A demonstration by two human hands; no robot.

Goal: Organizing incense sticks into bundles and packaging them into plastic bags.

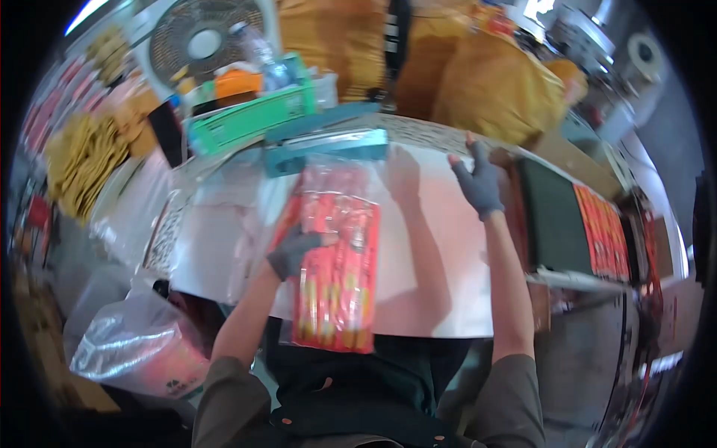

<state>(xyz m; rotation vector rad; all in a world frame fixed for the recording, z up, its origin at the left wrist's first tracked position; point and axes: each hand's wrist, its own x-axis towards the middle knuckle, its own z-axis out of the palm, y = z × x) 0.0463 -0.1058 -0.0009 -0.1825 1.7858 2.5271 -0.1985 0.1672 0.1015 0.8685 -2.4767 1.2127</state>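
A clear plastic bag point(336, 261) packed with red printed strips lies lengthwise before me, its near end reaching past the table's front edge. My left hand point(297, 252), in a grey fingerless glove, grips the bag's left side with the thumb on top; its other fingers are partly hidden. The bag's far end lies against a teal bar-shaped device that looks like a heat sealer point(328, 145). Over the right part of the table is my right hand point(478, 179), gloved alike, with fingers spread and nothing in it. Nearest to it is a dark green flat block point(556, 213).
Red printed packets point(601, 231) lie beside the dark block. A green basket point(254, 116) of bottles and small items stands behind the sealer, near a fan point(202, 45). Large yellow sacks point(500, 89) line the back. A plastic bag point(142, 343) hangs at the lower left.
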